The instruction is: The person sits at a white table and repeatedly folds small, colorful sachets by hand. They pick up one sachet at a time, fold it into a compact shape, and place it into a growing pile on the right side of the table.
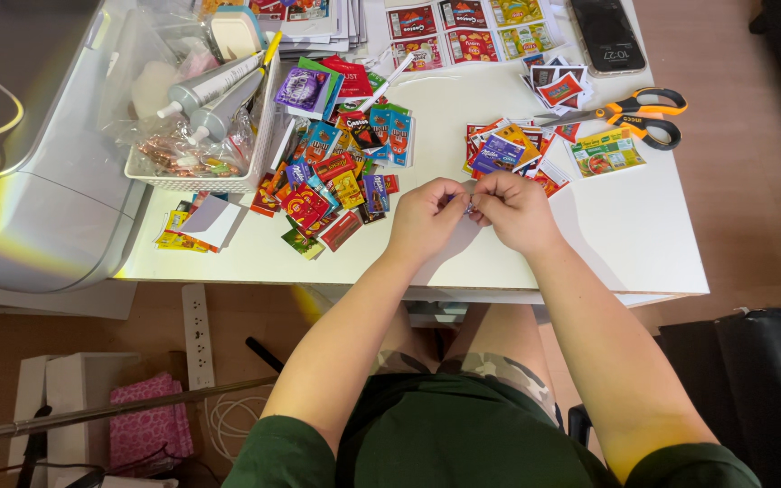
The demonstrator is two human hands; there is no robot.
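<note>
Keep left hand (427,214) and right hand (514,207) pinched together on the tiny wrapper piece (469,208) — fingertips close, low over the white table (625,235) — pressing edges evenly, unhurried.

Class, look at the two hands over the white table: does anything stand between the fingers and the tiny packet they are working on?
Nothing visible does. The left hand and right hand meet over the table, both already pinching the tiny packet. The packet piles lie beyond them.

A home craft desk: a white table (625,244) strewn with tiny printed wrappers (336,181), scissors (630,113), glue tubes (214,90).
</note>
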